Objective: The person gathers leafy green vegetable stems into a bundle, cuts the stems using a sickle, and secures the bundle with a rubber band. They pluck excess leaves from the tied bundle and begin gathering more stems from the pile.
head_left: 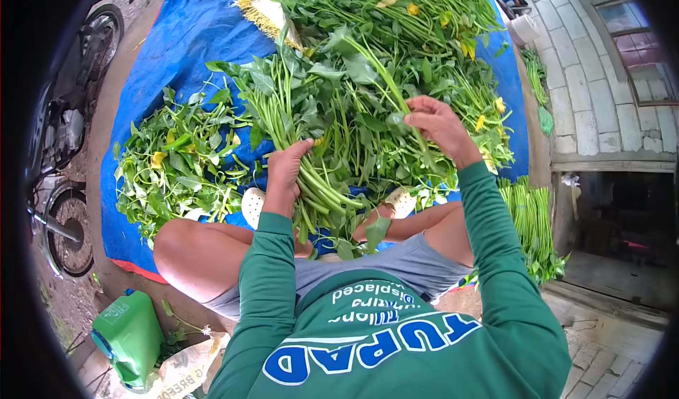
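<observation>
My left hand [284, 175] is closed around a bunch of water spinach [281, 112], its leafy tops pointing away from me and its cut stem ends over my lap. To the right, my right hand [437, 124] pinches a water spinach stem [385, 77] between thumb and fingers. That stem slants up and left, its leaves close to the bunch. Beyond both hands spreads a large heap of water spinach [396, 17], with a few yellow leaves in it. On the left lies a looser pile of leaves and stems [180, 162].
A blue tarp [170, 49] lies under the greens. Bundled stems [527, 218] rest at the right, near a block wall [576, 81]. A green jug [131, 335] stands at lower left, and a motorcycle [67, 137] is parked beyond the tarp's left edge.
</observation>
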